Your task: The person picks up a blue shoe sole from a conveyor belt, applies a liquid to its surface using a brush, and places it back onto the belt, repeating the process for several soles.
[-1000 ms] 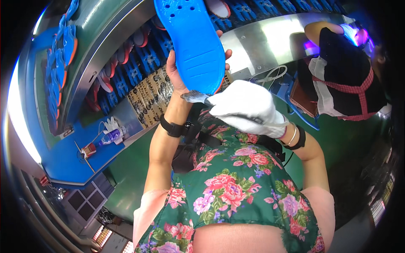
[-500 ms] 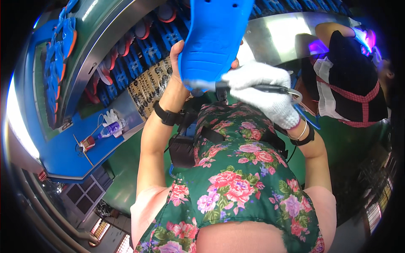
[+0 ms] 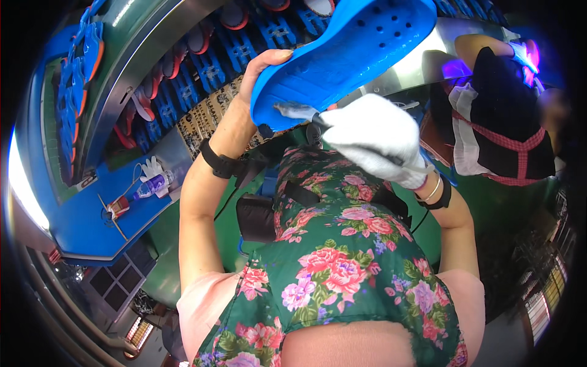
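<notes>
- The left hand (image 3: 260, 70) is bare and is closed around the heel end of a blue shoe sole (image 3: 342, 58); the thumb lies over the near edge and the other fingers are hidden behind the sole.
- The sole is held up high in front of the person, tilted, with its hollow inner side turned to the camera; small round holes show near its far end.
- The right hand (image 3: 376, 137) wears a white glove and is clamped on a thin brush (image 3: 299, 111); the grey bristles touch the inner face of the sole close to the heel edge.
- The two hands are near one another, joined only through the brush and the sole.
- Behind the sole runs a conveyor (image 3: 183, 67) with blue holders and more soles, just beyond the left hand.
- At the left, lower, a blue work table (image 3: 79, 226) carries a small bottle (image 3: 150, 183), well apart from both hands.
- At the right another person in a dark apron (image 3: 507, 122) works near the gloved hand's side; there is little open room there.
</notes>
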Motion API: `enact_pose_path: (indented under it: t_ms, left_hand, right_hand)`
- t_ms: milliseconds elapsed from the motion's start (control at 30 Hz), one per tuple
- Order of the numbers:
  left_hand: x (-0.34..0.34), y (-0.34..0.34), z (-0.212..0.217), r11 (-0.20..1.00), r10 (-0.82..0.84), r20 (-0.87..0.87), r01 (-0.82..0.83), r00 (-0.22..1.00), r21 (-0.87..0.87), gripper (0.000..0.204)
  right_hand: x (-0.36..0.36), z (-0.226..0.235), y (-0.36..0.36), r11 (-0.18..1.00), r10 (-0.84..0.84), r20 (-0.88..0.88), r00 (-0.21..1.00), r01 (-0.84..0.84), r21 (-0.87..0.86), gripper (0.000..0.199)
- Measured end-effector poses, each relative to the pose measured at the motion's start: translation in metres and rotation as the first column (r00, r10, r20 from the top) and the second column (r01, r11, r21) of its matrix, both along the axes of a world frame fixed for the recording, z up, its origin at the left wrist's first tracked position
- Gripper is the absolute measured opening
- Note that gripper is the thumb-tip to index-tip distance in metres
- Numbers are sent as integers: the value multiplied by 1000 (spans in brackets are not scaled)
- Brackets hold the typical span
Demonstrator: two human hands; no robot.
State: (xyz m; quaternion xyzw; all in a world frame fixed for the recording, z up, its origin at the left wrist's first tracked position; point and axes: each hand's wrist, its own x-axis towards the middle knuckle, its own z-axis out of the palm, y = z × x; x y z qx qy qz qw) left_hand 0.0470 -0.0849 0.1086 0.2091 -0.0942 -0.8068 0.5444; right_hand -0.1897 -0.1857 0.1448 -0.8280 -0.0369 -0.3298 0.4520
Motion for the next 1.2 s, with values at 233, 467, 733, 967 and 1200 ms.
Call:
enact_pose_path:
  t_ms: [233, 467, 733, 967, 1200]
  left_hand:
    - [9, 0, -2, 996, -84, -76, 82, 994, -27, 78]
    - [12, -1, -1, 998, -39, 126, 34, 991, 43, 94]
    - [10, 3, -5, 995, 60, -134, -70, 989, -72, 80]
    - [8, 7, 2, 999, 11, -67, -8, 998, 48, 86]
    - [10, 14, 9, 989, 92, -66, -84, 994, 121, 77]
  right_hand:
    - [-3, -2, 10, 946, 242, 28, 970, -242, 216, 27]
    - [1, -11, 15, 986, 114, 12, 993, -114, 119, 22]
    - [2, -2, 22, 994, 112, 7, 994, -112, 11, 28]
    - [1, -6, 10, 997, 75, -8, 997, -74, 37, 26]
    - [10, -2, 6, 932, 83, -24, 996, -69, 356, 19]
